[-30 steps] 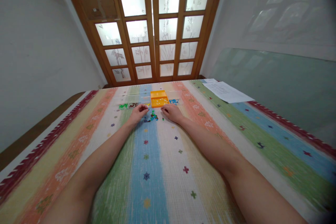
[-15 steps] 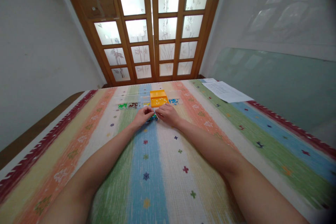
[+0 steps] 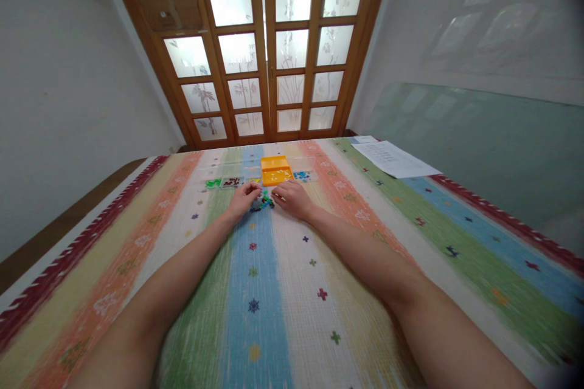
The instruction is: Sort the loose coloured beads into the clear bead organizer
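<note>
My left hand (image 3: 244, 199) is at the left edge of a small heap of green, blue and dark pieces (image 3: 263, 201), its thumb and fingers pinched together. Across the heap, my right hand (image 3: 294, 199) has its fingertips drawn together at the right edge. Whatever sits between the fingertips of either hand is too small to make out. Just beyond the hands stands an open orange box (image 3: 275, 162) with small pale pieces in it. Clear trays flank it, holding green pieces (image 3: 213, 184), dark red pieces (image 3: 232, 182), yellow pieces (image 3: 254, 181) and blue pieces (image 3: 302, 175).
A striped, patterned cloth (image 3: 260, 328) covers the table. Printed paper sheets (image 3: 395, 159) lie at the far right by a greenish glass panel (image 3: 483, 146). Wooden doors with glass panes (image 3: 292, 51) stand behind the far edge.
My right hand has come left to the heap. Half a second ago both hands met over it; since then my left hand has drawn back left, uncovering the pieces.
</note>
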The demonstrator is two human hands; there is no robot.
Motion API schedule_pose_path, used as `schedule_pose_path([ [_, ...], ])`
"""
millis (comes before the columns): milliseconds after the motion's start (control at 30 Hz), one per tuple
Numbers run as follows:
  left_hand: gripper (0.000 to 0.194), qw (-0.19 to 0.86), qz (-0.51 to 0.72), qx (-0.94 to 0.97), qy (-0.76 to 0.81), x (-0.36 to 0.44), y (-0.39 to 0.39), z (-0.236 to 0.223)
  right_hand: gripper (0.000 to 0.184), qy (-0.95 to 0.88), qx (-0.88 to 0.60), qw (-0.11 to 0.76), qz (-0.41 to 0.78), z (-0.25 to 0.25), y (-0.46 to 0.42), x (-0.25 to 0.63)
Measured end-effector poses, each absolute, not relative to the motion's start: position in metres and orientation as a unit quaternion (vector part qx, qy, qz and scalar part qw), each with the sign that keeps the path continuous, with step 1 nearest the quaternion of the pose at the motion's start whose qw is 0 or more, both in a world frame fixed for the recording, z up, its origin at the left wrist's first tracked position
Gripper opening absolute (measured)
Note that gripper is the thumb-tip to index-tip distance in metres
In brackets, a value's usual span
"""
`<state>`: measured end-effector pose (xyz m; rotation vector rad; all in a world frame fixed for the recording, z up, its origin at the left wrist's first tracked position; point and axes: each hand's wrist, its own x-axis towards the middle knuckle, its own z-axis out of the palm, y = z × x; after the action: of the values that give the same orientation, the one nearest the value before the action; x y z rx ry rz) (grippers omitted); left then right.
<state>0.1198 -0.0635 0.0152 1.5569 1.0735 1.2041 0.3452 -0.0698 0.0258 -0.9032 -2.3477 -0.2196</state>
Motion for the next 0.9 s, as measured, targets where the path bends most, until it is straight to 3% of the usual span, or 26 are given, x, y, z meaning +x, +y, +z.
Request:
schedule_pose_path([
  [167,0.018,0.4,0.535,0.565,0.484,0.091,-0.044,0.01,0.026,-0.884,-0.345,0.306,-0.078,0.026,-0.07,0.347],
  [333,0.036,0.366,0.594,0.471,0.54,0.059,-0.029,0.01,0.025,-0.884,-0.342,0.311,-0.062,0.026,-0.069,0.347],
  [533,0.058,0.409,0.601,0.444,0.524,0.043,-0.027,0.012,0.025,-0.883,-0.349,0.307,-0.059,0.025,-0.068,0.348],
  [733,0.031,0.348,0.539,0.55,0.534,0.055,-0.032,0.013,0.027,-0.884,-0.349,0.305,-0.064,0.025,-0.069,0.348],
  [900,0.019,0.309,0.345,0.765,0.447,0.064,-0.048,0.019,0.024,-0.88,-0.36,0.305,-0.053,0.026,-0.069,0.349],
])
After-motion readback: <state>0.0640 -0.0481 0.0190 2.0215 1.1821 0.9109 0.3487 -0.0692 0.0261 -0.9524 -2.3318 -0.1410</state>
